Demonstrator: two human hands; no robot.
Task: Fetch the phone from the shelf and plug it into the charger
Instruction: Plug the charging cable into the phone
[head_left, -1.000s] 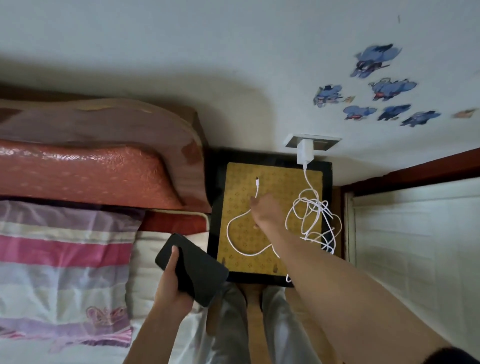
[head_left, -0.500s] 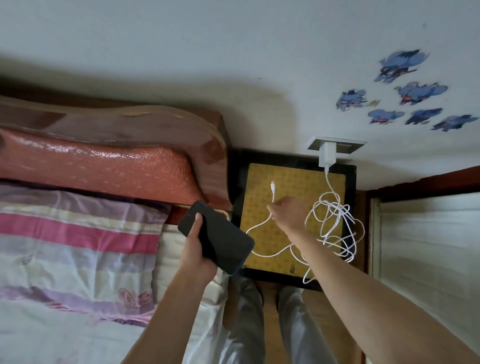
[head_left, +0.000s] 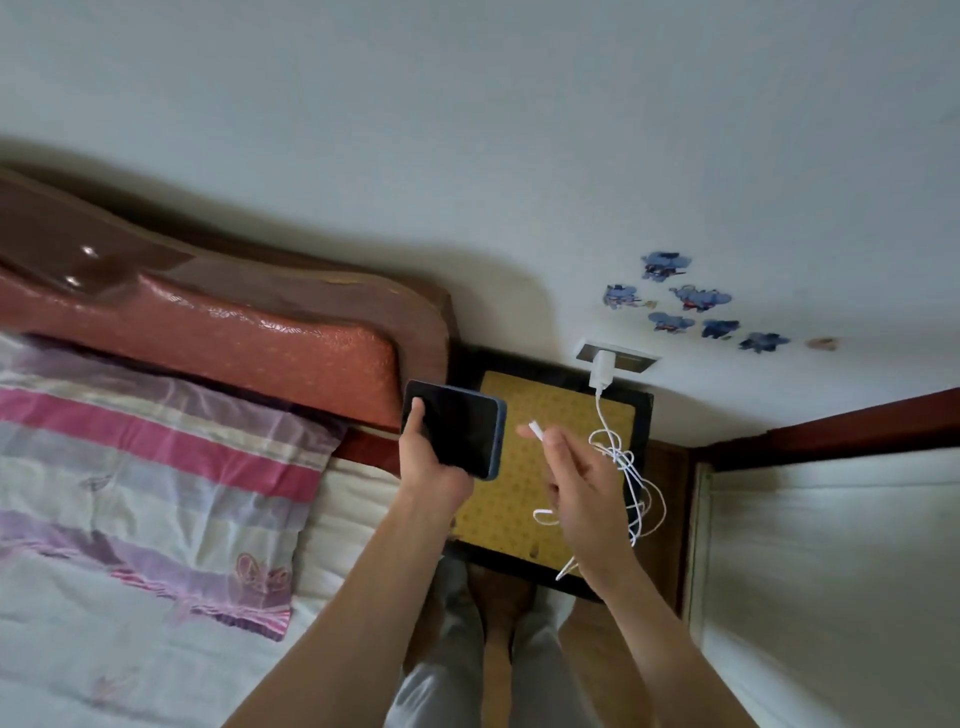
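Note:
My left hand grips a dark phone with a blue case, screen up, held above the left edge of the bedside table. My right hand pinches the white charging cable near its plug end, a short gap right of the phone. The plug tip points toward the phone but does not touch it. The rest of the white cable hangs in a tangled bunch and runs up to a white charger block in the wall socket.
A bed with a striped pillow and a red-brown padded headboard fills the left. The small table has a yellow patterned top and a black frame. A white cabinet stands on the right. My legs are below.
My right hand has lifted the cable end off the table top. My left hand has brought the phone up and right, close to the plug. The view has shifted downward.

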